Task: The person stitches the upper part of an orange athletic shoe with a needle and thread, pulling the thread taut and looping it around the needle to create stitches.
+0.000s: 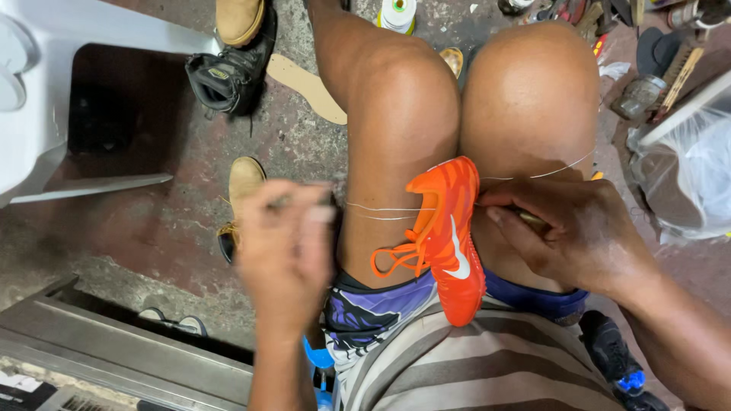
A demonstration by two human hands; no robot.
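Note:
An orange sports shoe (pixel 449 243) with orange laces is clamped upright between my knees, toe pointing up. My left hand (pixel 288 251) is closed on a white thread (pixel 384 211) that runs taut from the shoe's left side. To the shoe's right, my right hand (pixel 567 232) pinches a slim tool with a pale tip against the shoe's edge. A second strand of thread (pixel 560 171) runs off across my right knee.
On the stained concrete floor lie a tan boot (pixel 242 186), a black boot (pixel 228 76), a pale insole (pixel 308 87) and a thread spool (pixel 398 14). A white plastic chair (pixel 46 99) stands at left, a clear plastic bag (pixel 689 171) at right, tools at top right.

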